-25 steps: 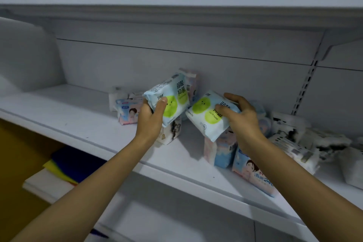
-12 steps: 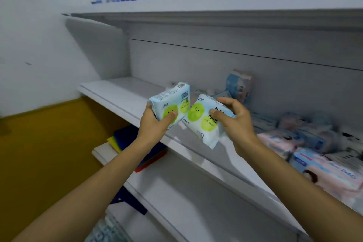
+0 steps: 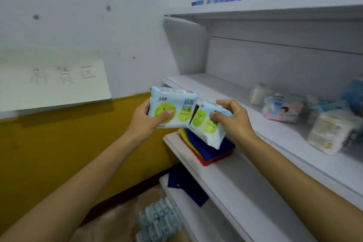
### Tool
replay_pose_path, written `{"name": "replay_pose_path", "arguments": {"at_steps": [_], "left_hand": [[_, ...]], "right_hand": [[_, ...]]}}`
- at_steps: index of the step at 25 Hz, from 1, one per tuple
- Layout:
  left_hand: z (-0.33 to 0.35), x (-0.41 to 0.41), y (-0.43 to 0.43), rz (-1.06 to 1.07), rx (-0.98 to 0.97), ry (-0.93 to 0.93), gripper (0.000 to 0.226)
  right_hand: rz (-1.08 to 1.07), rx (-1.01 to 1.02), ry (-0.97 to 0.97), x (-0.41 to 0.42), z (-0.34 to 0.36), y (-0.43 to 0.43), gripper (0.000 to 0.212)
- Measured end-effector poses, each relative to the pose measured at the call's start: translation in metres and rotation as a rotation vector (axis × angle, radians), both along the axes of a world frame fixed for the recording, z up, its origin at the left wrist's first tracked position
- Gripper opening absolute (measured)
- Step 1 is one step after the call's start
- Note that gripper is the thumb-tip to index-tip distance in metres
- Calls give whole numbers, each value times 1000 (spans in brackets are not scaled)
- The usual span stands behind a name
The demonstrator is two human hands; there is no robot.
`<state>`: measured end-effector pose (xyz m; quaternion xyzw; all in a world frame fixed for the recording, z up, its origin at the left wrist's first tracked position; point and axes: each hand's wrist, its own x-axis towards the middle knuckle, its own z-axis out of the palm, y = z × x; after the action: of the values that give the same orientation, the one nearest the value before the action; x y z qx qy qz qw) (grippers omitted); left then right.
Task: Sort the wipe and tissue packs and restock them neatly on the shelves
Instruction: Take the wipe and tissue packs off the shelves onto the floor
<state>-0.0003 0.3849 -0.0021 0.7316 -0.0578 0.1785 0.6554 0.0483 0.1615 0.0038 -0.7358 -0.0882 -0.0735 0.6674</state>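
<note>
Gripping one pack in each: left hand [image 3: 146,122] curled round the left wipe pack [image 3: 172,110], thumb pressed flat over its front. Right hand [image 3: 235,122] pinching the right wipe pack [image 3: 208,125] from above, fingers hooked over its top edge.

Held side by side in the air, inner corners touching or nearly so, off the left end of the middle shelf [image 3: 216,88] and above the stack of coloured cloths [image 3: 208,149] one shelf down.

Judged as mid-sort: matching pair in hand, not yet set down. Left to tidy, by the look of it: the pink-and-blue pack [image 3: 282,109] and the white pack [image 3: 332,133], loose and blurred farther along the middle shelf, plus a pale blue bundle [image 3: 159,220] on the floor.

Both held packs soft, pale blue and pillow-flat, with two lime-green circles and dark characters on the face. Left one roughly level, right one tilted, one corner hanging down.
</note>
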Motion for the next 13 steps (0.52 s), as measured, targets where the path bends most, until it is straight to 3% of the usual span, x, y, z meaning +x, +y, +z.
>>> {"name": "replay_pose_path", "arguments": {"at_steps": [5,10,13], "left_hand": [[-28,-28,114,-82,53,223,53],[-70,-22,190,95,-247,282,71],[-109,0,199,-188,-556,411,82]], "right_hand": [[203,62,109,-1,-29,130,29],[336,100,132,-15,-64,216,24],[338,156,147,-11,-86,236,28]]}}
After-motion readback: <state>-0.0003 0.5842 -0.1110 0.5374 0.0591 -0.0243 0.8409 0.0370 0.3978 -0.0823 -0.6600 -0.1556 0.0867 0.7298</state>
